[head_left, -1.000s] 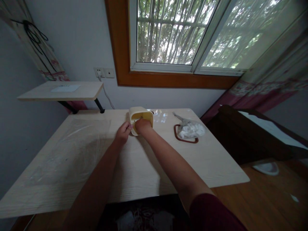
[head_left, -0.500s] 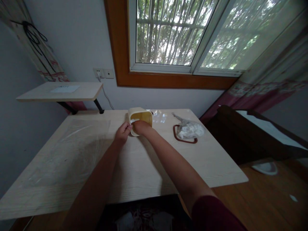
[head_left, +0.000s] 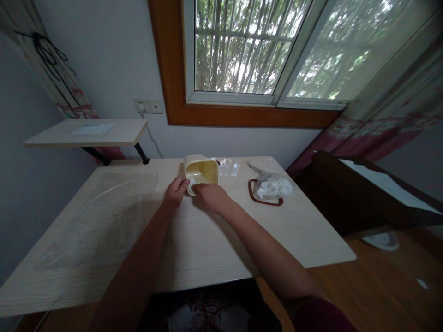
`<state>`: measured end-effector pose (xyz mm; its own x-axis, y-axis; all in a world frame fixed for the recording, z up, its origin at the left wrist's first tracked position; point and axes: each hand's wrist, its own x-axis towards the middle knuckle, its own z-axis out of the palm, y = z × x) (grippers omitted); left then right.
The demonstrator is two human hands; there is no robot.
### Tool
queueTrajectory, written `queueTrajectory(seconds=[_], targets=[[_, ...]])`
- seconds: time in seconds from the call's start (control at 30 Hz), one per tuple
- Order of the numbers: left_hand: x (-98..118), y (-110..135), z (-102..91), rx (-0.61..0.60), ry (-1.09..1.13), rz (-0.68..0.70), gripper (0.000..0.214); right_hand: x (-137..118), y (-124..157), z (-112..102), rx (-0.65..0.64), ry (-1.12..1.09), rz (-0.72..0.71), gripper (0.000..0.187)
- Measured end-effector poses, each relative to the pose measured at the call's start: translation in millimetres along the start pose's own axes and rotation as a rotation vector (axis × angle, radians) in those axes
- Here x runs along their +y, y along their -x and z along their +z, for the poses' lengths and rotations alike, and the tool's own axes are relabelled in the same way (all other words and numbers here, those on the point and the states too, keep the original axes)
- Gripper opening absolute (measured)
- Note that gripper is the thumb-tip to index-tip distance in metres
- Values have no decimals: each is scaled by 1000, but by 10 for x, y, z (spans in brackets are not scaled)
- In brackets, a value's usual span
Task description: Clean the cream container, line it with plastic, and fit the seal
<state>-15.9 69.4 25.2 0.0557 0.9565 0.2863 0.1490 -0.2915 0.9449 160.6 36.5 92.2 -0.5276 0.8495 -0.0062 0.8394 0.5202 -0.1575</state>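
While the left hand grips a cream tub, the right hand touches its near rim.

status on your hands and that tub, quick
Left hand on side of cream plastic tub; right hand at its near rim. Plastic bag lies off to right.

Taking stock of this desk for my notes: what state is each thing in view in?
Cream plastic container: tipped, open mouth toward the person, no lid on.
Left hand: holding the container's side.
Right hand: touching the container's lower rim.
Clear plastic bag: crumpled, white contents inside.
Brown rubber loop: flat on the desk, partly under the bag.
Wall plug: in its socket.
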Motion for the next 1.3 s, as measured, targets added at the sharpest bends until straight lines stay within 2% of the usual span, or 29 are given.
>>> queueTrajectory(seconds=[0.13,0.33,0.5,0.73,0.87,1.1,1.3], targets=[[43,9,2,-11,-7,17,33,47,213,40,56,-2,19,50],[69,18,-2,21,-25,5,32,143,359,100,91,116,174,51],[28,10,3,26,-3,17,32,43,344,138,92,111,216,52],[-5,3,-19,2,101,-21,34,-234,270,267,114,-14,166,60],[35,3,-29,30,118,-27,34,-204,278,283,106,20,194,59],[61,-17,-49,45,63,-15,36,-113,294,284,74,107,337,60],[74,13,-17,23,129,-53,35,-283,272,339,122,9,226,62]])
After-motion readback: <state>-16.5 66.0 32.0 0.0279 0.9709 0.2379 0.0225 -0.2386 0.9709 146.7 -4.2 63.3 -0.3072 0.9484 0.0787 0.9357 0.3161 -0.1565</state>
